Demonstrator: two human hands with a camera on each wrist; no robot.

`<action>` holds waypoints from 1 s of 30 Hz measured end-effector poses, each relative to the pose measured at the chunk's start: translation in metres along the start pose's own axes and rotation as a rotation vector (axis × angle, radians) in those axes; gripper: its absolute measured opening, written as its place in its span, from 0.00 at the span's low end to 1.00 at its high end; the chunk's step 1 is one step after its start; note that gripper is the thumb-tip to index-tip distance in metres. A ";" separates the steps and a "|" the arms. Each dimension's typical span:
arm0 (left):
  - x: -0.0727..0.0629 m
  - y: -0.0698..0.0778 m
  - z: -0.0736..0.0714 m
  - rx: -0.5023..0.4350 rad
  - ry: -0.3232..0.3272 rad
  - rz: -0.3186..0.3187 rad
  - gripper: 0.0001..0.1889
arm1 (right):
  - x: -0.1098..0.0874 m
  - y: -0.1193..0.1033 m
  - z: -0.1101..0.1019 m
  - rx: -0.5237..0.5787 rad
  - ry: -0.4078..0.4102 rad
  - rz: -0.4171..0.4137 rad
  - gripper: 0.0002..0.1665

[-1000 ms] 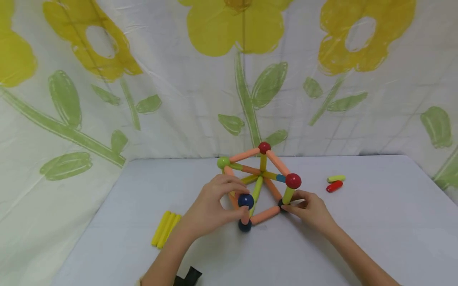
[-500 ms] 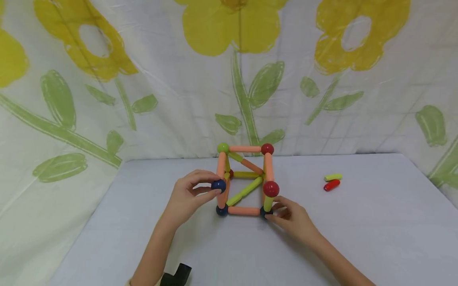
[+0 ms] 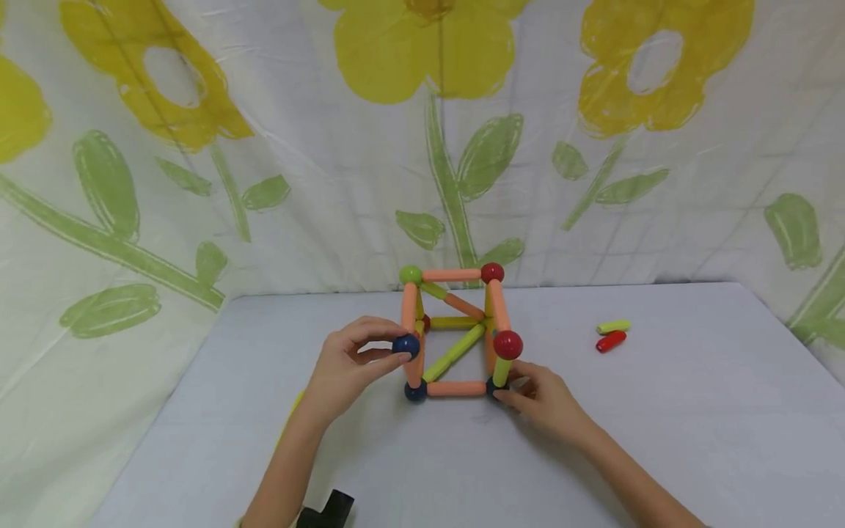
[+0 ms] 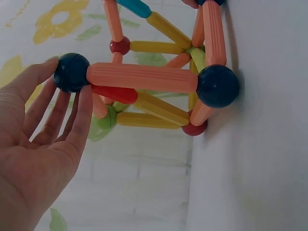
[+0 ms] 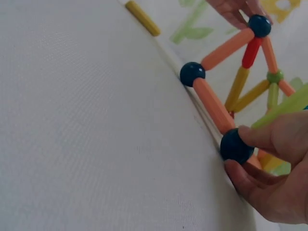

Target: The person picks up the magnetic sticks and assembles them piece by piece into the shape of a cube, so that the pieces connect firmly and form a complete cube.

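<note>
A cube-like frame of magnetic rods and balls stands on the table. My left hand [image 3: 346, 363] pinches the dark blue ball [image 4: 71, 72] at its upper front-left corner, thumb and fingertips on opposite sides. Below that ball, a salmon rod [image 4: 144, 77] runs to another blue ball [image 3: 415, 390] at the table. At the lower front-right corner, my right hand [image 3: 544, 403] grips a third blue ball [image 5: 236, 146] between thumb and finger. Above it, a yellow-green rod [image 3: 502, 372] carries a red ball [image 3: 507, 345]. Green [image 3: 411, 275] and red [image 3: 492, 273] balls top the back corners.
A short yellow-green rod [image 3: 614, 327] and a red rod [image 3: 611, 342] lie to the right on the white table [image 3: 693, 411]. Yellow rods [image 3: 298, 402] are mostly hidden behind the left forearm. A flower-printed cloth [image 3: 297, 242] hangs behind the table.
Both hands have turned the frame from corner-on to square-on and shifted it left. In the last half second it has slid slightly right. Each hand keeps its ball.
</note>
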State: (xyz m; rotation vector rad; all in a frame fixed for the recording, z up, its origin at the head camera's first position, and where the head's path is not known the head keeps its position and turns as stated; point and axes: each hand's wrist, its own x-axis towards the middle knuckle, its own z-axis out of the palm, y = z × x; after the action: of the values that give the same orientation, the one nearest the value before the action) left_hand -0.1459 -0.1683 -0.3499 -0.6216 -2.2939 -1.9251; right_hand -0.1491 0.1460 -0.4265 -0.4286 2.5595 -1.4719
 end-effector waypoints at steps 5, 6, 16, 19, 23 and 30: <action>-0.003 0.002 -0.013 0.067 -0.006 -0.075 0.16 | 0.001 0.000 -0.004 0.031 -0.021 0.018 0.20; -0.004 0.001 -0.018 0.086 -0.016 -0.105 0.16 | 0.001 0.000 -0.004 0.036 -0.025 0.025 0.20; -0.025 -0.032 -0.101 0.247 -0.298 -0.343 0.20 | 0.001 0.001 -0.007 0.083 -0.054 0.047 0.19; -0.035 -0.046 -0.120 0.282 -0.330 -0.376 0.21 | 0.001 0.002 -0.007 0.089 -0.062 0.038 0.20; -0.045 -0.061 -0.132 0.249 -0.400 -0.435 0.23 | 0.002 0.005 -0.007 0.097 -0.069 0.035 0.20; -0.050 -0.075 -0.133 0.245 -0.439 -0.450 0.24 | 0.003 0.007 -0.008 0.104 -0.071 0.042 0.19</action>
State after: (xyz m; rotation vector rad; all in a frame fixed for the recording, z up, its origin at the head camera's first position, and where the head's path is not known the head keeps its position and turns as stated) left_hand -0.1527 -0.3184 -0.4079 -0.5840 -3.1159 -1.7466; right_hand -0.1548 0.1549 -0.4281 -0.4018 2.4104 -1.5379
